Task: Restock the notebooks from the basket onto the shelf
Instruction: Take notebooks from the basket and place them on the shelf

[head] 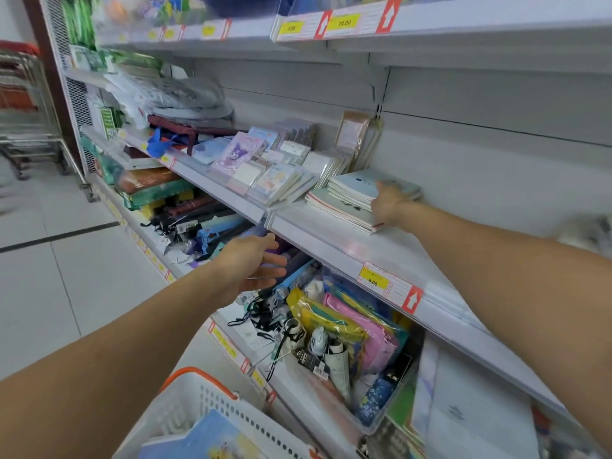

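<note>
White shelf (331,233): two notebook stacks (361,200), right hand (389,207) touching.

Your right hand (390,202) hides its own fingertips behind the stack of notebooks (361,193) at two o'clock. At six o'clock the basket (212,412) is cut off by the bottom edge. Printing on the price tag (374,281) is mostly too small to read. The trolleys (23,104) at nine o'clock are blurred.
</note>
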`<act>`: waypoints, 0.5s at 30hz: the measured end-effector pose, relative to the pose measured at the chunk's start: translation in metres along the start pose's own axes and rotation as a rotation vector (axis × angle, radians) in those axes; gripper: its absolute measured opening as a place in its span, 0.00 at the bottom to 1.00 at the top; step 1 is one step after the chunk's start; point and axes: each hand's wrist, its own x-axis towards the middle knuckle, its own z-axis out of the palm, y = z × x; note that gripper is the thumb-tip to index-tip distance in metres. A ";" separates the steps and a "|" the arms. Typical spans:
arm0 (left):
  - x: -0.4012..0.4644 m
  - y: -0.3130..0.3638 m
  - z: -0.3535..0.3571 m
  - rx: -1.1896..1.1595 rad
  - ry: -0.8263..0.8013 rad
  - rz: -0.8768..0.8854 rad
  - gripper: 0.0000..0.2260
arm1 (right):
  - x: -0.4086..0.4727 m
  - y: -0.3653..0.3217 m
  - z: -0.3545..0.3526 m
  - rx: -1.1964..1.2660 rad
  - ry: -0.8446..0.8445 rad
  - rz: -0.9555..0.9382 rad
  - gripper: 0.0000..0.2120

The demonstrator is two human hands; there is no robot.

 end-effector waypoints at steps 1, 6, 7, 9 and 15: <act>0.000 -0.004 -0.002 0.004 -0.003 -0.003 0.12 | -0.012 -0.002 0.000 -0.077 0.109 -0.089 0.22; -0.009 -0.043 -0.006 -0.001 0.027 -0.041 0.08 | -0.144 -0.029 0.074 0.157 0.377 -0.654 0.08; -0.013 -0.057 -0.007 0.024 0.052 -0.048 0.08 | -0.173 -0.031 0.098 0.196 0.250 -0.669 0.07; -0.027 -0.098 -0.018 0.060 0.132 -0.106 0.06 | -0.222 -0.019 0.150 0.232 -0.107 -0.550 0.10; -0.092 -0.264 -0.080 0.543 0.262 -0.390 0.07 | -0.315 0.073 0.272 0.150 -0.908 0.101 0.25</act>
